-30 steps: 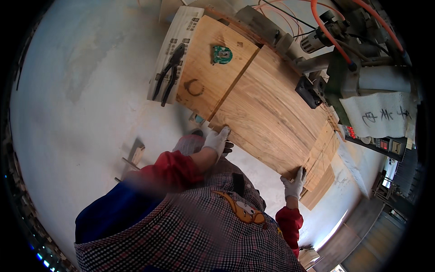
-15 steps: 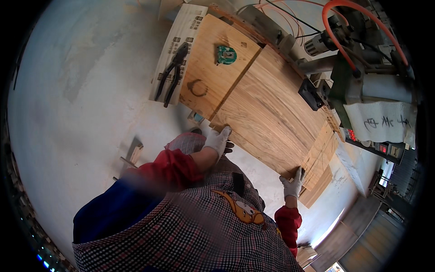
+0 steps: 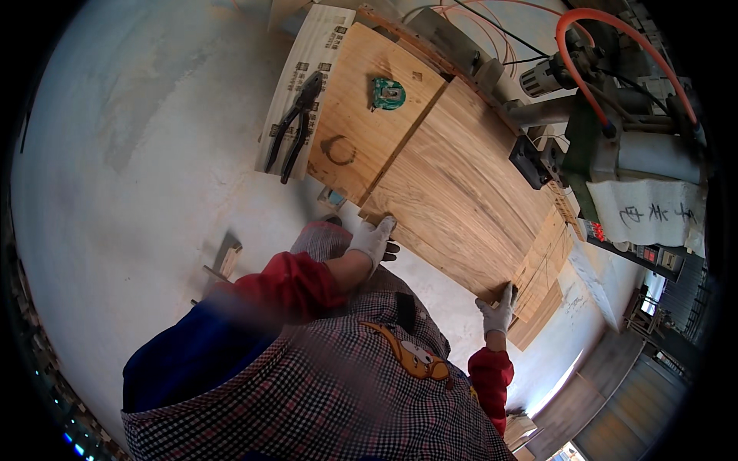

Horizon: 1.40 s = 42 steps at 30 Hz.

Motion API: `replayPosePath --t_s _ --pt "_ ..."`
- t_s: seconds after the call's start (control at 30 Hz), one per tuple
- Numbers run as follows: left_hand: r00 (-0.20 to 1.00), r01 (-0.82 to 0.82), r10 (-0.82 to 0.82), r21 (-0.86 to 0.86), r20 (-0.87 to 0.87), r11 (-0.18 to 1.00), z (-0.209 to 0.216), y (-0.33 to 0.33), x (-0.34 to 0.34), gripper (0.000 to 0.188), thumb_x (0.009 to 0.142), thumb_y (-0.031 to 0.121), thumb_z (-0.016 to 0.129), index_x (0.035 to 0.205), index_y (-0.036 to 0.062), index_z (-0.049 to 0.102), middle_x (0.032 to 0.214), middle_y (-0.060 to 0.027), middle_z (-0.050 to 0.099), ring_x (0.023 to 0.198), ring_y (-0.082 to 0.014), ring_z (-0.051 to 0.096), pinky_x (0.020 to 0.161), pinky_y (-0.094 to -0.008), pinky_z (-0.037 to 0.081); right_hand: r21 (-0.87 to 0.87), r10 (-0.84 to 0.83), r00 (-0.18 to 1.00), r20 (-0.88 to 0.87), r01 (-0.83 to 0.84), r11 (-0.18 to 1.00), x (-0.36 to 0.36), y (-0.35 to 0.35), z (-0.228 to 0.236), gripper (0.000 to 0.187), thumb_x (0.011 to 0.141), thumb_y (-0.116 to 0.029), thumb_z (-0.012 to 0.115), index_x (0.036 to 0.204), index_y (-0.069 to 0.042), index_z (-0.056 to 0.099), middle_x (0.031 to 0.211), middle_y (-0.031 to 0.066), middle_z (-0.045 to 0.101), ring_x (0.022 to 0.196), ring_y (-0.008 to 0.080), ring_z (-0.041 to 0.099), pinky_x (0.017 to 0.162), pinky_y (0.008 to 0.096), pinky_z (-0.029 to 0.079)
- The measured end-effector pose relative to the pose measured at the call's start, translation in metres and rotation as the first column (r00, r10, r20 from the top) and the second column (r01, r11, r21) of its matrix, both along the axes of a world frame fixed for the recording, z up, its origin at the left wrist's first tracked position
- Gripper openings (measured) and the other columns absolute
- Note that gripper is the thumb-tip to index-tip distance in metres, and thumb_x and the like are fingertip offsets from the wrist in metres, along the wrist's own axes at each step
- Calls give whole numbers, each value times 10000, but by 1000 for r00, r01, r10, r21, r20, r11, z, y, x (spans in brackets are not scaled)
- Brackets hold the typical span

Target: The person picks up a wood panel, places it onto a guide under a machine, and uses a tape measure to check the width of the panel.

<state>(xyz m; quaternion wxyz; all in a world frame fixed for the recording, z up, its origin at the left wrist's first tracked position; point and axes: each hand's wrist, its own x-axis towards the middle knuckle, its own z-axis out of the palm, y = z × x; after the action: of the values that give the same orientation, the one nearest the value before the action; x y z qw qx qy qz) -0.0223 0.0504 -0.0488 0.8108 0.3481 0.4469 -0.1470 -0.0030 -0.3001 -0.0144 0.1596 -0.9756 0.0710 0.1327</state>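
A wide wood-grain board (image 3: 453, 184) lies flat on the workbench. Its near left corner is in my left hand (image 3: 373, 238), which wears a white glove; the thumb rests on top and dark-coated fingers show below the edge. At the near right corner my right hand (image 3: 498, 310), gloved as well, grips the edge with the thumb raised at its side. Both forearms are in red sleeves. Left of the board, a green tape measure (image 3: 388, 94) lies on a paler wooden panel (image 3: 357, 115) with a dark ring stain.
Long-handled black pliers (image 3: 294, 127) lie on a printed strip (image 3: 311, 73) along the bench's left side. At the right stands a machine (image 3: 653, 154) with an orange hose (image 3: 600, 17) and a white cloth with handwriting. Pale wood pieces (image 3: 542, 265) adjoin the board's right end.
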Motion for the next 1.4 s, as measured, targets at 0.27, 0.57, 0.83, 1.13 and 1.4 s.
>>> replayPosePath --t_s 0.27,0.57,0.83,1.13,1.4 --pt "999 22 -23 35 25 999 -1 0 -1 375 864 363 514 950 -1 516 817 -78 532 569 -191 578 435 -295 489 15 2 1000 -8 -2 1000 0 -6 -4 992 535 -179 791 1360 -60 252 1406 186 215 1285 302 251 1037 340 256" --pt "999 25 -26 15 19 1000 -2 2 -2 357 865 360 512 954 14 509 814 -81 533 574 -187 578 443 -289 490 26 4 1000 -21 -3 1000 3 2 5 982 542 -184 786 1359 -64 254 1399 191 227 1288 313 240 1042 344 243" --pt "999 50 -50 -33 -3 998 2 5 -1 360 863 359 518 956 12 503 804 -76 531 552 -188 573 433 -292 488 33 -6 1000 -19 7 999 2 0 1 974 548 -178 782 1358 -60 255 1395 195 231 1284 314 243 1040 340 242" --pt "999 5 -6 21 42 1000 -9 -1 -3 330 878 338 504 915 13 552 750 -81 600 547 -171 583 470 -280 476 72 -29 999 -32 31 997 3 1 1 976 543 -137 788 1365 -105 263 1410 186 197 1297 307 220 1033 347 262" --pt "997 72 -75 -86 -33 994 -1 6 0 369 863 354 512 1013 18 495 859 -99 534 609 -212 590 465 -307 504 17 -52 998 -33 53 998 4 2 2 946 548 -146 783 1353 -116 289 1403 153 236 1261 298 294 995 351 322"
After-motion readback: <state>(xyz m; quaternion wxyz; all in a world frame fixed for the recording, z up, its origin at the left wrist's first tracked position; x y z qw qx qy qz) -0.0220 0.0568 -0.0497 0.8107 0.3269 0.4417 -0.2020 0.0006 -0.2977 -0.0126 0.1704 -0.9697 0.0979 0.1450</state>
